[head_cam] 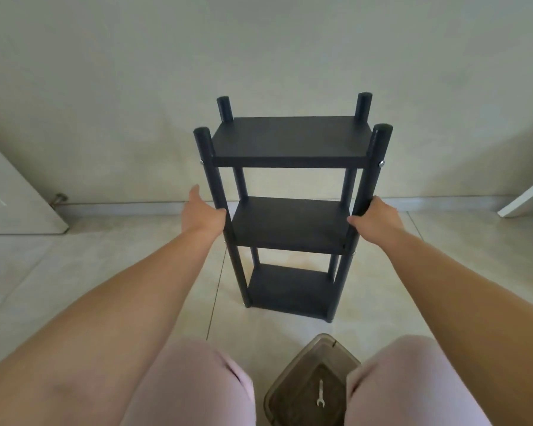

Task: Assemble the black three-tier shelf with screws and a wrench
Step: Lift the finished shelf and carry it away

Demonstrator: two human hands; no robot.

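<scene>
On the tiled floor before your knees, the head camera showed the black shelf [290, 210] standing upright, all three boards seated between its four posts, with silver screw heads [381, 163] visible at the front posts. Your left hand [202, 215] lay against the outer side of the front left post [217, 192] just above the middle board, fingers straight and thumb raised, pressing rather than wrapping. Your right hand [374, 218] curled round the front right post [365, 192] at the same height. Holding it on both sides at mid-height looked like a way to steady or test the frame, and I judge the assembly close to finished.

Between your knees sat a brown plastic container [308, 385] with the small wrench [320, 393] lying on its lid, within reach but untouched. A door [19, 192] stood at the far left, another door edge [526, 201] at the right, and the wall [259, 56] close behind. Nothing stood between you and the shelf.
</scene>
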